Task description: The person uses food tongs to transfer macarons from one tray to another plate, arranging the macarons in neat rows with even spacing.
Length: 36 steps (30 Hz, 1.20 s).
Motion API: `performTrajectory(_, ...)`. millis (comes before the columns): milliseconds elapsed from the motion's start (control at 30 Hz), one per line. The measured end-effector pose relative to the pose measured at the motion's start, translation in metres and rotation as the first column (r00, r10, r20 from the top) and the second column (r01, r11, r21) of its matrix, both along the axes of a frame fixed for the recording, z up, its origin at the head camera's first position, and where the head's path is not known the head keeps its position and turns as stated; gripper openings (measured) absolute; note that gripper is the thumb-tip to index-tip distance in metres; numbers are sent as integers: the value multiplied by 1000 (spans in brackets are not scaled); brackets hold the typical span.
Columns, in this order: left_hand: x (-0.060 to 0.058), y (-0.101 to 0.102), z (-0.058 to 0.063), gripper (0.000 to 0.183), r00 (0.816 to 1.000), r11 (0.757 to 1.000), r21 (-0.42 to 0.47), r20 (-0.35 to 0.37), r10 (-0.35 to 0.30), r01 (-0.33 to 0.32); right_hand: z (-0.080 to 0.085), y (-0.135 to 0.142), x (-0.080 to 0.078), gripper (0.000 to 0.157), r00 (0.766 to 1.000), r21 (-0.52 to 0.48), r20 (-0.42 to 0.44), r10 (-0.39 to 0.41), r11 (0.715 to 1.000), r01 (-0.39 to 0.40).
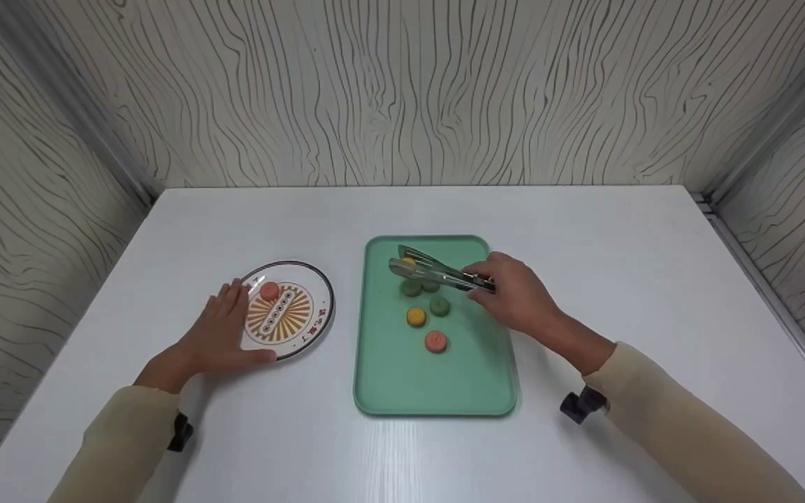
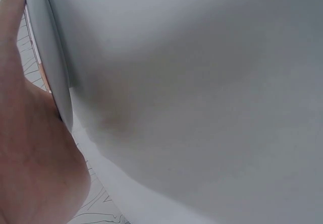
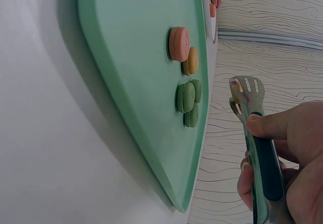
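Observation:
My right hand (image 1: 520, 295) grips metal tongs (image 3: 266, 163) with dark handle grips, over the far part of the green tray (image 1: 402, 384). Between the tong tips is a yellow macaron (image 3: 235, 91), raised above the tray in the right wrist view. Below lie three green macarons (image 1: 439, 306), a yellow macaron (image 1: 416, 317) and a pink macaron (image 1: 435, 341). To the left, my left hand (image 1: 217, 339) rests at the near-left rim of a round white plate (image 1: 313, 283), fingers straight and thumb spread. One pink macaron (image 1: 270, 290) sits on the plate, near the fingertips.
Plate and tray stand side by side on a white table (image 1: 584, 244), with a narrow strip of tabletop between them. Wood-grain patterned panels (image 1: 402, 91) rise behind the table and at both sides.

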State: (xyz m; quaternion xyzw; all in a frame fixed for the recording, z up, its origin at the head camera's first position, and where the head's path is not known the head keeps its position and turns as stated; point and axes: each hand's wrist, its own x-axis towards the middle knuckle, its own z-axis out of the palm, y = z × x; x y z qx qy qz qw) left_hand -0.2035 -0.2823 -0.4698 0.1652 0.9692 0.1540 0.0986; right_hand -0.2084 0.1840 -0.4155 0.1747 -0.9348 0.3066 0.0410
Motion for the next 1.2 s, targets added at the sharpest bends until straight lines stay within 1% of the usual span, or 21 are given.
performTrajectory(300,1,1,0,131,1000,1000,-6,8,3,-3,2,-16,-2,30,1000,6,10,17,1000,-17)
performTrajectory(600,-1,1,3,131,1000,1000,-12,24,2,-1,6,-29,-6,30,999,-3,13,33,999,-33)
performTrajectory(800,-1,1,2,131,1000,1000,-18,13,-2,2,8,-38,-8,28,999,-4,4,52,999,-52)
performTrajectory(1033,1,-1,0,128,1000,1000,-18,-21,-14,14,9,-50,-10,28,996,-30,7,86,996,-86)
performTrajectory(1200,1,-1,1,129,1000,1000,-8,-8,-15,15,10,-59,-12,27,994,-36,12,106,994,-105)
